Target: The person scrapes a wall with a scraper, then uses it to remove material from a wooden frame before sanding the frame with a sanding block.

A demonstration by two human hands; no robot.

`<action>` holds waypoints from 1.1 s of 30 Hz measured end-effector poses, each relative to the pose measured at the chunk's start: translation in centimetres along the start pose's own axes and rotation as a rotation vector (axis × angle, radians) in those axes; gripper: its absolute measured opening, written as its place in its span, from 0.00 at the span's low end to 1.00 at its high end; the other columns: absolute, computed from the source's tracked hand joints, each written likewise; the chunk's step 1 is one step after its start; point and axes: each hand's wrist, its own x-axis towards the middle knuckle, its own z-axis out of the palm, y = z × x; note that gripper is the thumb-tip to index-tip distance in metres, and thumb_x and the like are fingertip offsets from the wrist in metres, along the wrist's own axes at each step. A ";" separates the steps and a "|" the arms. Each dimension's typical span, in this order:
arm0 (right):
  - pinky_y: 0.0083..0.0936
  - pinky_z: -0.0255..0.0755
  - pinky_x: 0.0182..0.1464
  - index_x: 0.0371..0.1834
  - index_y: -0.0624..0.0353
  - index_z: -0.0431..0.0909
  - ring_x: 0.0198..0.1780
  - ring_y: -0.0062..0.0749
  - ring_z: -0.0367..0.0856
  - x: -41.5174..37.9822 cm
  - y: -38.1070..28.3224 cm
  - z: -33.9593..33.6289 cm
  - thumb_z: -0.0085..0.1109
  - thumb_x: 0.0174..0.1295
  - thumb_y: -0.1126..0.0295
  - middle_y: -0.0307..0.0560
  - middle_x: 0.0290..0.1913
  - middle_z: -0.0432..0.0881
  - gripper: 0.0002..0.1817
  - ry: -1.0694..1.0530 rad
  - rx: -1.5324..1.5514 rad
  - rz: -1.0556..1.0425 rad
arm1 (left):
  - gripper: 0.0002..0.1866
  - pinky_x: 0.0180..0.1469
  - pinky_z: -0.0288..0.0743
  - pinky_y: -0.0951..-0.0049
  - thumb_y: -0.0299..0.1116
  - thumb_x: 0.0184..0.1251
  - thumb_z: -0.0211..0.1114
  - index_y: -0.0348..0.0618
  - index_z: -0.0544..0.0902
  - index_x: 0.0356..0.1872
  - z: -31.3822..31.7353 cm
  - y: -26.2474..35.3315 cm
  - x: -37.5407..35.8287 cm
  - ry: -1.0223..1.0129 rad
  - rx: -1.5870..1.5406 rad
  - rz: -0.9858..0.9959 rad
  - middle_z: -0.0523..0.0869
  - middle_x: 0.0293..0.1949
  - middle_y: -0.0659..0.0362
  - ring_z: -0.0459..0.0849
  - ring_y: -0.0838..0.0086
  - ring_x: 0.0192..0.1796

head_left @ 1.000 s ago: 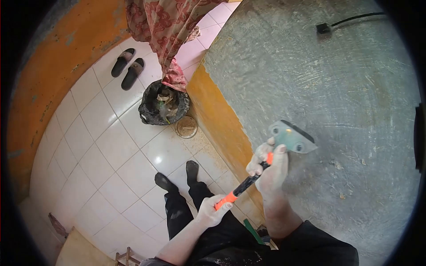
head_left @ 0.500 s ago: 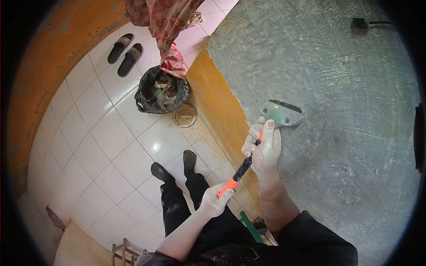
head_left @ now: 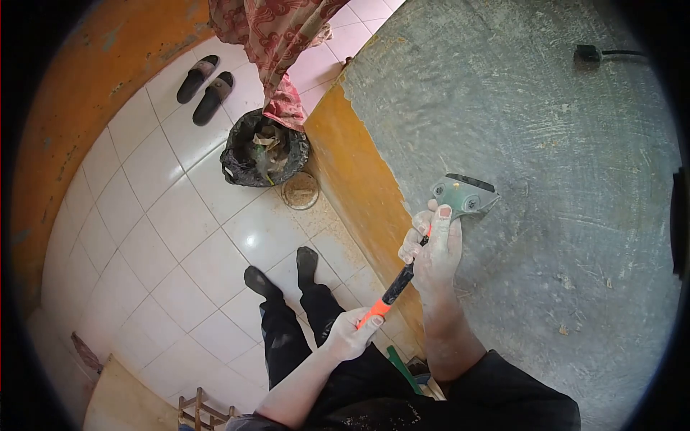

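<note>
A long-handled scraper [head_left: 397, 286] with a black and orange handle and a green-grey head lies across both my hands. Its head, with a dark blade edge and two round screws, overlaps the scuffed grey wall [head_left: 560, 237] in this view. My right hand [head_left: 435, 251] is wrapped round the handle just below the head, thumb stretched toward it. Lower down, my left hand [head_left: 351, 335] grips the orange end of the handle. Pale dust coats both hands.
Orange paint [head_left: 370, 187] borders the scraped wall. A bin lined with a black bag [head_left: 233, 161] stands on the tiled floor beside a round lid [head_left: 300, 191] and scattered dust. Slippers [head_left: 212, 99] lie farther off, near a red patterned curtain [head_left: 277, 43]. A wooden rack [head_left: 200, 409] is at bottom left.
The scraper and both hands have shifted slightly right and down in view. Both hands keep the same hold on the handle.
</note>
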 end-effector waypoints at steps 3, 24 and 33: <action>0.13 0.56 0.11 0.42 0.58 0.61 0.13 0.13 0.58 0.5 -0.3 0.6 0.38 0.71 0.59 0.35 0.22 0.62 0.13 -0.032 0.018 -0.010 | 0.16 0.21 0.59 0.83 0.42 0.68 0.58 0.43 0.73 0.24 -0.3 0.6 0.6 0.015 0.020 0.026 0.67 0.16 0.72 0.63 0.88 0.18; 0.14 0.58 0.11 0.43 0.59 0.60 0.12 0.15 0.59 0.4 0.1 1.1 0.37 0.71 0.59 0.36 0.23 0.62 0.13 -0.001 -0.020 -0.031 | 0.15 0.21 0.61 0.83 0.43 0.67 0.58 0.42 0.77 0.30 -1.7 1.5 0.5 -0.040 0.039 -0.008 0.69 0.16 0.70 0.66 0.87 0.19; 0.14 0.57 0.11 0.41 0.59 0.60 0.12 0.14 0.59 0.6 0.3 1.2 0.38 0.71 0.60 0.37 0.24 0.62 0.13 -0.014 -0.002 -0.056 | 0.17 0.19 0.58 0.82 0.45 0.67 0.58 0.42 0.76 0.28 -2.0 1.8 0.9 -0.035 0.053 0.000 0.69 0.15 0.69 0.65 0.86 0.16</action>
